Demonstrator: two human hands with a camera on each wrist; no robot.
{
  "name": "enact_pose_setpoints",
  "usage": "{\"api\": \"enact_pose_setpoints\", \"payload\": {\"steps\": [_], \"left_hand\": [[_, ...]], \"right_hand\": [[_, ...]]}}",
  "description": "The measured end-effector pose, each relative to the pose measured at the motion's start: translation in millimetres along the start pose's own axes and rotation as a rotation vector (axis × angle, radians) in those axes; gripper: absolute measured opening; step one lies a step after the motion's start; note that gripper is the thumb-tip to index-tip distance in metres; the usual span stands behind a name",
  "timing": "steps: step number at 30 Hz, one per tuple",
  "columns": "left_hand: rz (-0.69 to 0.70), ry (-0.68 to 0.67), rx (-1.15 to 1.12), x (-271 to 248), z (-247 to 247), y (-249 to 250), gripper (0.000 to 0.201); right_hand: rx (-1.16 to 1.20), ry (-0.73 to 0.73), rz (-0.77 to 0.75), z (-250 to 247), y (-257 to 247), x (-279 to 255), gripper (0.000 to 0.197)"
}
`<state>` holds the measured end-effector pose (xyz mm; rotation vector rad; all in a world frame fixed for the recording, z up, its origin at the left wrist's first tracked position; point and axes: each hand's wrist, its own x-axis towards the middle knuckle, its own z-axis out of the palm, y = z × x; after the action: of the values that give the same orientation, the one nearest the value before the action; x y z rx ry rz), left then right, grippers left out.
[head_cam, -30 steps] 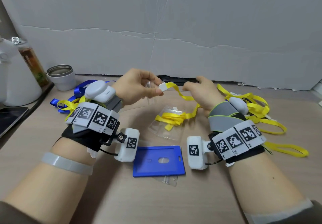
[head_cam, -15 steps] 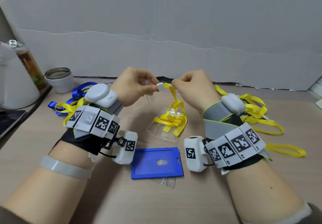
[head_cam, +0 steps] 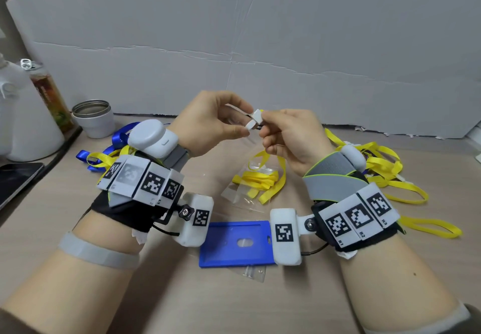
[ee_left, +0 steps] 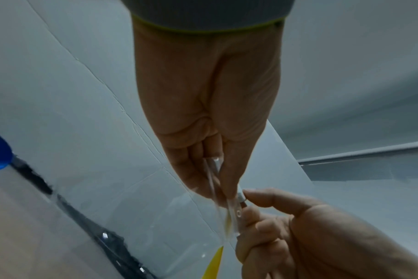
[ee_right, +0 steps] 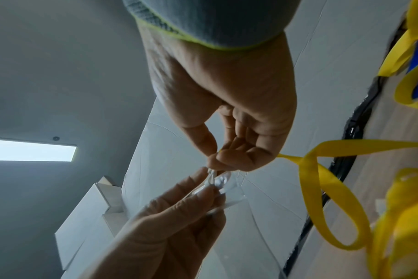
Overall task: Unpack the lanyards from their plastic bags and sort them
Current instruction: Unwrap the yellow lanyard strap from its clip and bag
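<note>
White plastic clip (head_cam: 254,122) at the end of the yellow ribbon lanyard (head_cam: 263,181) sits pinched between both hands, raised above the wood-look tabletop (head_cam: 182,294). Left hand (head_cam: 208,125): thumb and forefinger closed on the clip's near end, with a bit of clear plastic caught in the same pinch. Right hand (head_cam: 291,136): fingertips closed on the clip's far end and the ribbon just behind it. Clip's long axis runs roughly hand to hand, tilted up toward the right hand.

From the right hand the ribbon drops down and toward the person into the clear plastic bag (head_cam: 242,193), lying on the table just behind the blue rigid card holder (head_cam: 235,242). Most of the lanyard is still bunched there. Likely next: pull up and away from the bag; the right hand is nearer the ribbon.

Loose yellow lanyards (head_cam: 390,175) lie right of the holder, a blue-and-yellow pile (head_cam: 104,151) left of it.
</note>
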<state>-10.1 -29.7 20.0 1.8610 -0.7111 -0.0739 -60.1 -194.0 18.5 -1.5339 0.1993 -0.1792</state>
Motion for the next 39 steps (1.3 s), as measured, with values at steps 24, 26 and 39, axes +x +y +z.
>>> {"api": "enact_pose_setpoints", "payload": {"steps": [24,26,39], "left_hand": [[0.156,0.124,0.489,-2.2,1.2,13.0,0.009],[0.141,0.089,0.473,-3.2,0.4,13.5,0.007],[0.112,0.015,0.392,-7.6,1.7,19.1,0.011]], "right_hand": [[-0.027,0.082,-0.185,3.1,3.0,-0.3,0.019],[-0.027,0.062,-0.192,2.7,2.0,-0.9,0.019],[-0.055,-0.12,-0.173,4.3,2.7,-3.6,0.019]]}}
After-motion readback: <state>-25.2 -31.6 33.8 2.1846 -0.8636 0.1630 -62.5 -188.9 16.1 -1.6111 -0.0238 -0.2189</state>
